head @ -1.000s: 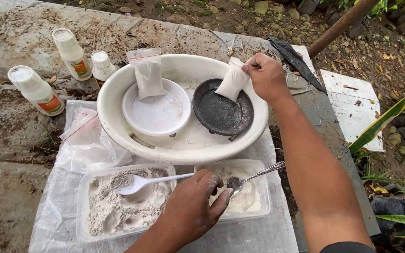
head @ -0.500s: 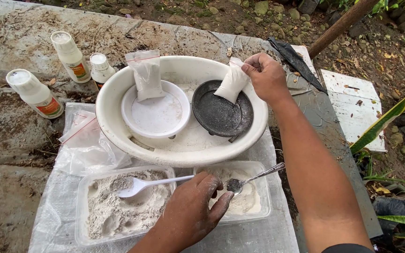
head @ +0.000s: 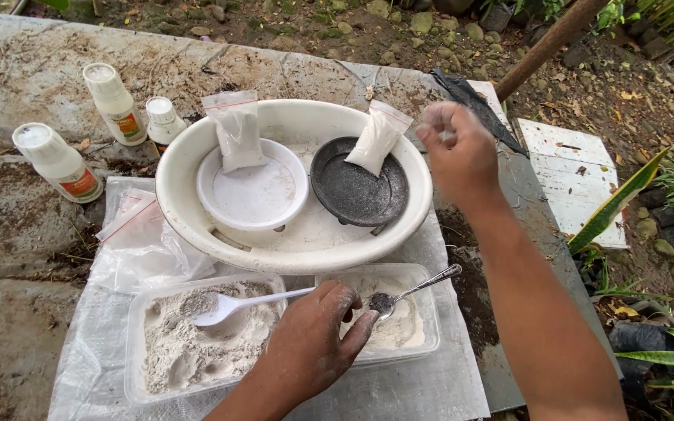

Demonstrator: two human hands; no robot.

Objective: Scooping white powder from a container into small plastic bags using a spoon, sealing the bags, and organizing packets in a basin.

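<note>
outdoors, on a plastic-covered slab (head: 446, 386), a metal spoon (head: 415, 292) is touched by the powdery left hand (head: 317, 347), fingers loose over a clear tray (head: 423, 343). beyond it, the right hand (head: 458, 156) is raised, clenched, beside a white basin (head: 290, 249).

— That big white oval basin (head: 196, 226), is it plastic?

— Looks so: smooth, faintly glossy, smeared with pale dust. The round white plastic saucer (head: 253, 195) inside is similar; the round black saucer (head: 359, 191) beside it is matt and grainy.

— And the spoons?

— The white plastic spoon (head: 228, 306) is dull with powder; the shiny metal spoon (head: 415, 290) glints. Both clear plastic trays (head: 138, 366) hold chalky, lumpy powder.

— Underneath?

— A crinkled translucent plastic sheet (head: 431, 390) over a rough, stained concrete slab (head: 25, 78). The left hand (head: 313, 347) is dusted white.
</note>
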